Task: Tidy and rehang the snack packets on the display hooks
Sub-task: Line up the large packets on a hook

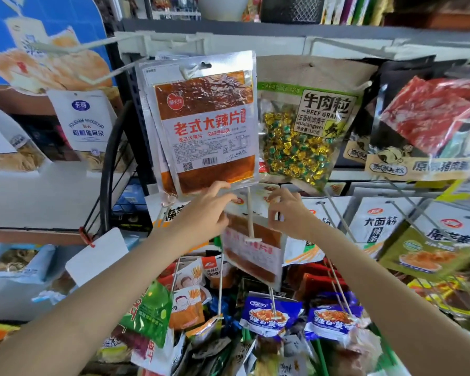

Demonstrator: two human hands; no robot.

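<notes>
Left hand (201, 210), right hand (288, 210) grip 老式大辣片 packet (251, 249)

Both hands, left (201, 213) and right (288, 215), pinch a red snack packet (253, 253) on a white hook (251, 221). Above hangs a larger spicy-strip packet (204, 123).

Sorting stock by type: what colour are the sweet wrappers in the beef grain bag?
Gold and green, seen through the beef grain bag window; head view.

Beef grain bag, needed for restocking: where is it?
Head view, upper centre-right: the beef grain bag hangs just right of the big spicy-strip packet, above the right hand.
</notes>
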